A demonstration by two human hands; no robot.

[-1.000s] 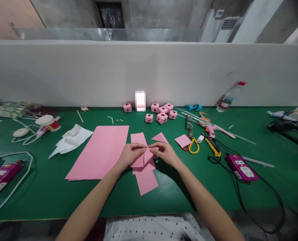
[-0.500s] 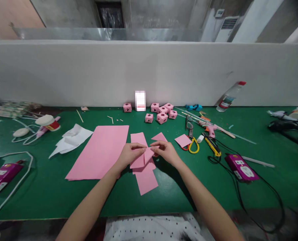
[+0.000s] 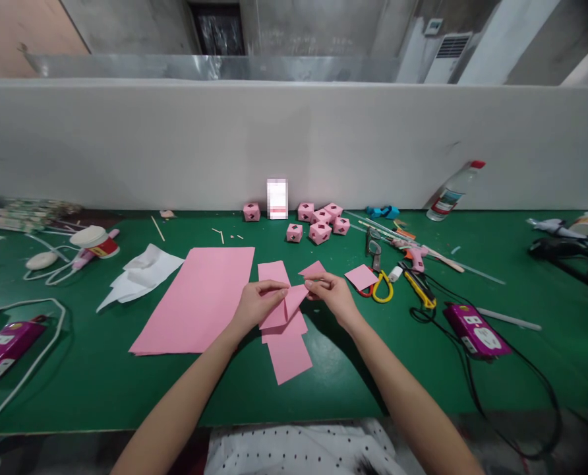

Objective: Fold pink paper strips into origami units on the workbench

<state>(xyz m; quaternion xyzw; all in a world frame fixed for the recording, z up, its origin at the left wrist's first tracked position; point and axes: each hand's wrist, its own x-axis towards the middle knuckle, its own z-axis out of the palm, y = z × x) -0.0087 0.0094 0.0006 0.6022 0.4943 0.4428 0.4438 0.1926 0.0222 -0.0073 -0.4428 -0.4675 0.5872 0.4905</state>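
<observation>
Between my two hands is a partly folded piece of pink paper [image 3: 294,300], raised a little above the table. My left hand [image 3: 260,303] pinches its left side with thumb and fingers. At its upper right corner, my right hand [image 3: 331,295] grips the folded flap. Beneath it lie loose pink paper pieces [image 3: 290,359], overlapping one another. Another small pink piece [image 3: 312,268] lies just behind my right hand, and a pink square [image 3: 360,277] rests to its right, partly over scissors with yellow and red handles [image 3: 383,287].
Large pink sheets [image 3: 200,300] lie to the left, beside crumpled white paper [image 3: 143,274]. Several pink paper cubes [image 3: 320,231] sit near the partition, by a lit phone [image 3: 277,199]. At right are a utility knife [image 3: 420,288], a pink glue gun [image 3: 415,256] and a purple power strip [image 3: 476,332].
My right hand has shifted slightly right, from the middle of the flap to its corner. My left hand stays nearly in place, still pinching the paper.
</observation>
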